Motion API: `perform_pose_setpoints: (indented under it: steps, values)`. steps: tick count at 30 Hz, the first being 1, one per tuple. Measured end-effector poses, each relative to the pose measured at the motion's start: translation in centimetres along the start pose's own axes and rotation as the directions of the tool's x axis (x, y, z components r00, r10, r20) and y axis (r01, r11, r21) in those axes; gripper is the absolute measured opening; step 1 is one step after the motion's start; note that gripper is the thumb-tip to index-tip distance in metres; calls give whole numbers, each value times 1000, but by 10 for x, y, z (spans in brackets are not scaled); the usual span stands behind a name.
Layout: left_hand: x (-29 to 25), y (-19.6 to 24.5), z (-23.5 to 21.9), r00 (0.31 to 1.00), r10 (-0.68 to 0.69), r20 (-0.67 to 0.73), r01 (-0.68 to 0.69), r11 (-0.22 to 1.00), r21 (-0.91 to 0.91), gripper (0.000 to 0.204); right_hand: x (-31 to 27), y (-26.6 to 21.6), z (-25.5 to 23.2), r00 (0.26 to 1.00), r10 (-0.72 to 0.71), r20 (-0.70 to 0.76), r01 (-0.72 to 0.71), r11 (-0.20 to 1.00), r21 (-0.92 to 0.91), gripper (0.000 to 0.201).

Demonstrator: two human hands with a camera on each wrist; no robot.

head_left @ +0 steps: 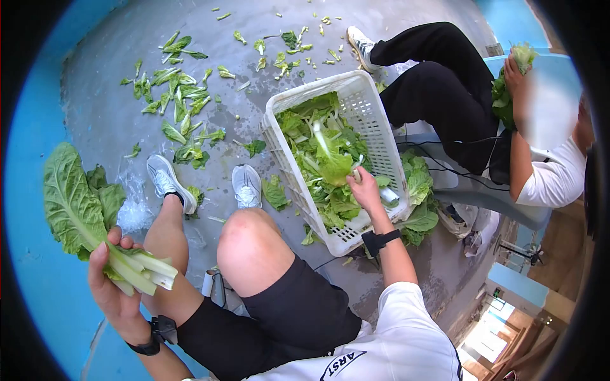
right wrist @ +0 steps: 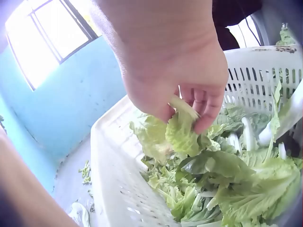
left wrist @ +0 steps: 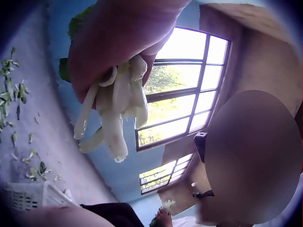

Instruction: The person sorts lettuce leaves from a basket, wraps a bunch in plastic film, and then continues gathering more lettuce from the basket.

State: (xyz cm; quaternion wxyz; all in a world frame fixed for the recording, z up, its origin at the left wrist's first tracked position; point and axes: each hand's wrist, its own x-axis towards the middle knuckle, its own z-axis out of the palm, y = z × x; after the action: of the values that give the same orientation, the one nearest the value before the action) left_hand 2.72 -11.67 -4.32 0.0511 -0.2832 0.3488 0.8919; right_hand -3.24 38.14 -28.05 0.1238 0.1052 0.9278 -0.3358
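My left hand (head_left: 115, 282) grips a bunch of leafy greens (head_left: 73, 193) at the left, above my thigh. Broad green leaves stick out past the fingers, and pale stalks (left wrist: 113, 127) hang from the fist in the left wrist view. Over a white plastic basket (head_left: 318, 83), my right hand (head_left: 365, 192) pinches a yellowish-green leaf (right wrist: 182, 135) by its stalk between thumb and fingers. Just below that hand, loose leaves and white stalks (right wrist: 227, 175) fill much of the basket.
Scattered leaves (head_left: 181, 95) lie on the grey floor ahead. More large leaves (head_left: 419, 184) sit against the basket's right side. Another person (head_left: 438, 82) sits at the right, holding greens (head_left: 503, 105). Black cables (head_left: 438, 166) run near that person. Clear plastic (head_left: 133, 203) lies by my shoe.
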Motion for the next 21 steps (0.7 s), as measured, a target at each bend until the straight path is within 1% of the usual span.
perform_pose_setpoints:
  steps: [2, 3, 4, 5, 6, 8, 9, 10, 11, 12, 13, 15, 17, 18, 19, 20, 21]
  values:
    - [-4, -1, -5, 1000, -23, 19, 23, 1000, 18, 22, -1, 10, -5, 995, 83, -49, -84, 996, -19, 23]
    - [-5, 1, -3, 1000, -20, 23, 20, 1000, 21, 22, 0, 15, -4, 995, 81, -54, -82, 996, -15, 23]
    - [-8, 2, -2, 1000, -13, 24, 12, 1000, 17, 23, -1, 26, 0, 994, 111, -4, -110, 973, -203, 28]
    - [-10, 3, -1, 1000, -3, 25, 2, 1000, 12, 23, 0, 35, 5, 988, 147, 38, -122, 915, -384, 34]
    - [-10, 4, 0, 999, 9, 35, -10, 1000, 8, 23, 1, 46, 12, 987, 159, 40, -130, 907, -401, 40]
    - [-17, 7, -4, 999, 29, 15, -29, 1000, 3, 23, 0, 65, 23, 983, 179, 45, -148, 910, -387, 40]
    - [-18, 7, -5, 999, 32, 21, -32, 999, -3, 23, 2, 66, 21, 978, 200, 52, -167, 911, -376, 41]
    - [-20, 8, -7, 999, 47, 17, -47, 999, 1, 24, 2, 67, 24, 972, 234, 24, -213, 918, -335, 41]
    - [-23, 7, -8, 998, 61, 14, -61, 998, 2, 24, 2, 68, 24, 972, 233, 20, -213, 916, -342, 41]
    - [-24, 6, -4, 998, 62, 17, -62, 998, -6, 24, 3, 65, 21, 984, 179, -1, -170, 934, -313, 41]
    - [-26, 6, 6, 999, 52, -8, -52, 999, -2, 22, 0, 56, 18, 991, 130, -17, -130, 950, -284, 41]
    - [-26, 3, 10, 998, 53, -28, -54, 999, -7, 21, -3, 30, 7, 994, 103, -46, -113, 944, -311, 37]
    - [-26, -2, 8, 990, -143, -9, 141, 982, -129, 23, -11, -7, -7, 994, 18, -104, -71, 844, -532, 36]
    - [-23, -8, 16, 982, -169, -85, 158, 979, -131, 24, -14, -21, -13, 995, 8, -103, -62, 846, -530, 36]
    - [-19, -13, 21, 977, -196, -88, 191, 979, -68, 24, -19, -35, -17, 990, -20, -137, -38, 912, -409, 33]
    - [-19, -16, 35, 968, -228, -105, 225, 973, -44, 26, -20, -52, -21, 984, -49, -174, -1, 961, -277, 30]
    - [-14, -24, 38, 972, -235, 7, 235, 972, -6, 23, -23, -70, -29, 983, -66, -170, 18, 963, -269, 30]
